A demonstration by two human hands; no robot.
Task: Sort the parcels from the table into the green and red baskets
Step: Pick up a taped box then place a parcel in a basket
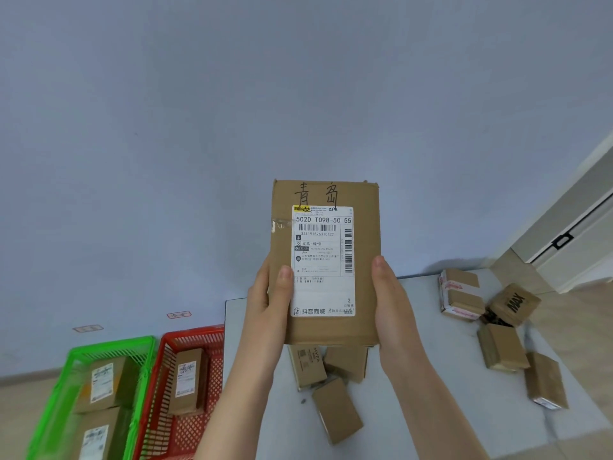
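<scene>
Head view shows a flat brown cardboard parcel (365, 227) held upright in the air above the far left corner of the pale grey table (431, 360). Its white shipping label (323, 260) faces the camera, below handwritten characters.

The left hand (268, 300) grips the parcel's lower left edge, its thumb pressed on the front over the label's margin and its fingers hidden behind. The right hand (391, 300) clasps the lower right edge the same way, thumb lying along the front.

The parcel's long axis stands vertical. Both baskets lie to its left and lower down, past the table's left edge. The red plastic mesh basket (192, 332) sits just beside that edge. The green plastic mesh basket (109, 343) touches the red one's far side, further left. Either drop therefore calls for a sweep leftward and down, and the left hand is the nearer one to lead it. The parcel would probably need tipping flat to lie like the boxes already in the baskets.

Which basket suits this parcel cannot be told; the small tags on the wall above the baskets are too blurred to read.

Several small brown boxes (335, 413) remain on the table, some near the right edge.
</scene>
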